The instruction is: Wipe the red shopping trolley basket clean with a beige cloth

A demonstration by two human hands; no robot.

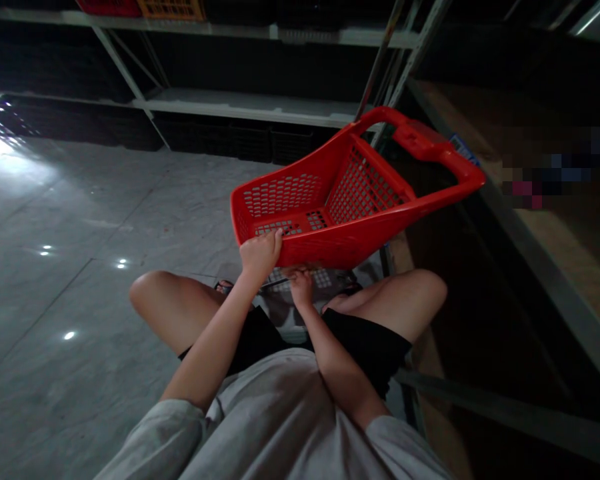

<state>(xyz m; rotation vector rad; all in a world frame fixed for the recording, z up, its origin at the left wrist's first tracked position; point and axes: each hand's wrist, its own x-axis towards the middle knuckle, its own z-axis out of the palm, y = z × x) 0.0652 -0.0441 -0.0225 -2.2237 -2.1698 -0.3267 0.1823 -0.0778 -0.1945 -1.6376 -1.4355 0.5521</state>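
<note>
Red shopping cart (330,248) with grid pattern, light grey shirt (275,420), black shorts (365,337), grey floor (80,223), orange crate (173,9)

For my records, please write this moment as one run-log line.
left hand: gripping rim of red basket | right hand: at its lower near edge, grip unclear | handle: at right | shelf: beyond basket

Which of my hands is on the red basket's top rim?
Your left hand, gripping the red basket up top; your right hand is lower, by its bottom edge.
</note>
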